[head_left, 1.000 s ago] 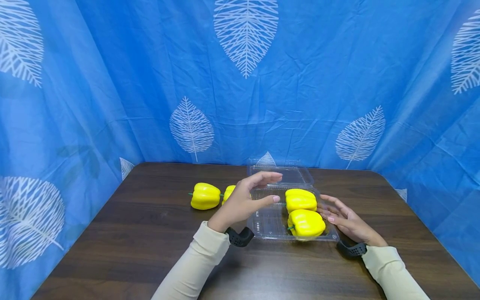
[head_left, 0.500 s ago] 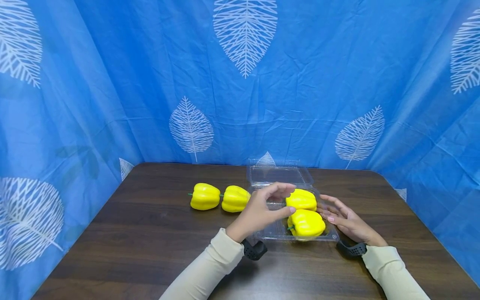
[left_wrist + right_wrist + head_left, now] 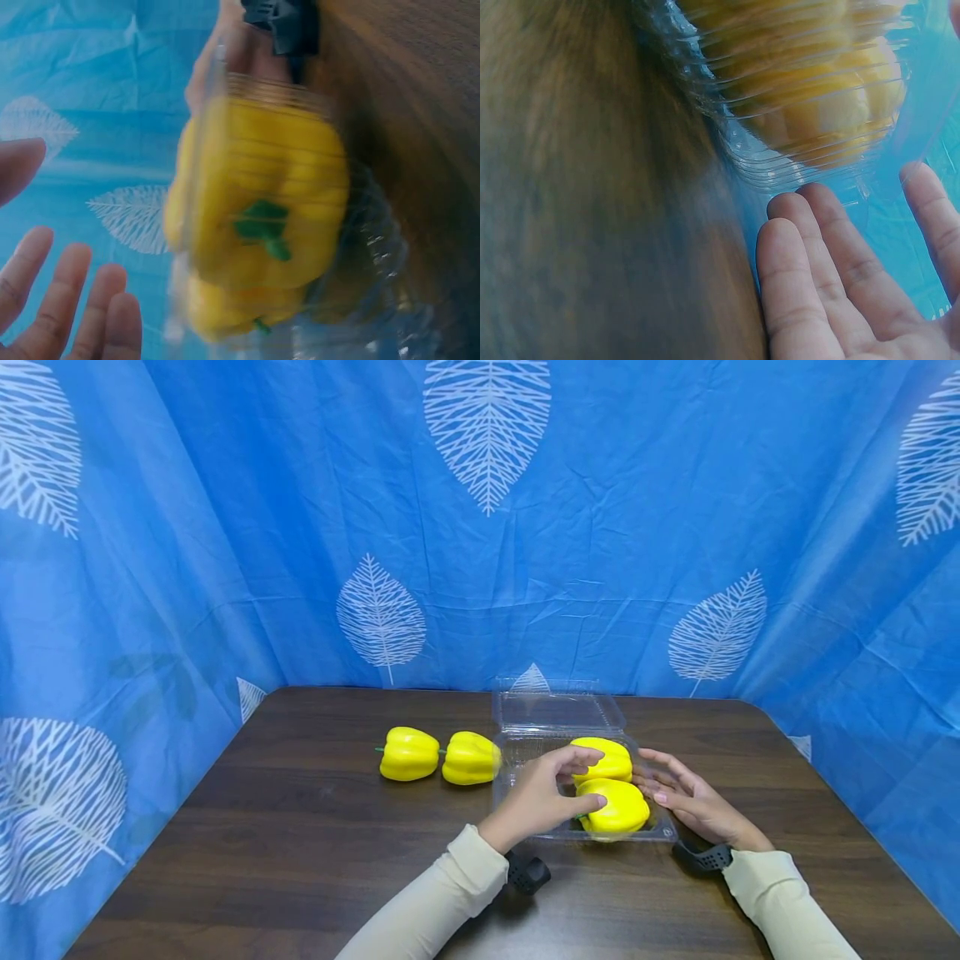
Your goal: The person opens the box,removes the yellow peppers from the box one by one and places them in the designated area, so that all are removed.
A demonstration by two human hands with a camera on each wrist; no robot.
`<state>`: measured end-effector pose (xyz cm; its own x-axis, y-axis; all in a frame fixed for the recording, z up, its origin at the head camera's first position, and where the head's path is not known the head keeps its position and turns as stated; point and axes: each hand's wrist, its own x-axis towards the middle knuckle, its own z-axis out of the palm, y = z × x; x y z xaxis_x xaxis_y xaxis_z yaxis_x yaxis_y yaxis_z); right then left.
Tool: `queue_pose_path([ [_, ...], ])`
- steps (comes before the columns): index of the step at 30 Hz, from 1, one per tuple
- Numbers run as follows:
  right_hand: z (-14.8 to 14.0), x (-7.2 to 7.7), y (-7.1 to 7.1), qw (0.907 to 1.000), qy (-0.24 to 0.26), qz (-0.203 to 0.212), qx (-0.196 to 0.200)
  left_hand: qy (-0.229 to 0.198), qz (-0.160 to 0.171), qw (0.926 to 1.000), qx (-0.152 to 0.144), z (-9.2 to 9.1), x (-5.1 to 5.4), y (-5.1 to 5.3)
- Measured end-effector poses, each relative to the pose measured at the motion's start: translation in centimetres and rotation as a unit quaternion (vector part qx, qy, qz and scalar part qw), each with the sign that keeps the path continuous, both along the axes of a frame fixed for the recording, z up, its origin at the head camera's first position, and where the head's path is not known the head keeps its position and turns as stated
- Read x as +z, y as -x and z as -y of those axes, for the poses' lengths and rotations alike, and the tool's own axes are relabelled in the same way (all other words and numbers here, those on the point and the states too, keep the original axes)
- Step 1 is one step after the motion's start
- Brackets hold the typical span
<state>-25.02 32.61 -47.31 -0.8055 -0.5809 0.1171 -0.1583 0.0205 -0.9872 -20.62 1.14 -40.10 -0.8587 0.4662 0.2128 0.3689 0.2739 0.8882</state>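
Two yellow bell peppers [image 3: 617,808] sit in the clear clamshell [image 3: 528,747]. My left hand [image 3: 538,795] arches near them, fingers and thumb well apart, holding nothing; my right hand [image 3: 697,806] lies outstretched, empty, by its side. Only the left wrist view shows both green stems [image 3: 262,226].

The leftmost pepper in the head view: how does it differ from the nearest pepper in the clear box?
The leftmost pepper lies on the table, while the nearest pepper sits in the clear box. The leftmost pepper shows uncovered; the nearest pepper lies between the left hand and the right hand, the left partly hiding it in the head view. Both are yellow with a green stem.
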Motion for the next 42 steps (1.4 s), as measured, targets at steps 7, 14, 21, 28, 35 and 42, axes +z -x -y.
queue_pose_path([
  [7, 0.1, 0.1, -0.1, 1.0, -0.006, 0.006, -0.004, 0.029, 0.008, 0.9994, 0.014, -0.6, -0.9, 0.3],
  [14, 0.2, 0.1, -0.1, 0.9999, -0.006, 0.011, -0.005, 0.054, 0.019, 0.9982, 0.019, -0.9, -1.4, 0.7],
  [21, 0.1, 0.0, 0.0, 0.9999, -0.008, 0.006, -0.005, 0.096, 0.004, 0.9951, 0.023, -1.1, -1.9, 1.1],
  [28, 0.1, 0.0, 0.1, 1.0, -0.003, 0.001, 0.0, 0.123, 0.007, 0.992, 0.025, -1.2, -2.1, 1.4],
  [35, 0.2, 0.1, 0.1, 1.0, -0.002, 0.003, -0.003, 0.129, 0.021, 0.9909, 0.031, -1.1, -2.3, 1.6],
  [42, 0.3, 0.2, 0.0, 1.0, -0.001, 0.004, -0.007, 0.14, 0.017, 0.9896, 0.025, -1.1, -2.3, 1.7],
])
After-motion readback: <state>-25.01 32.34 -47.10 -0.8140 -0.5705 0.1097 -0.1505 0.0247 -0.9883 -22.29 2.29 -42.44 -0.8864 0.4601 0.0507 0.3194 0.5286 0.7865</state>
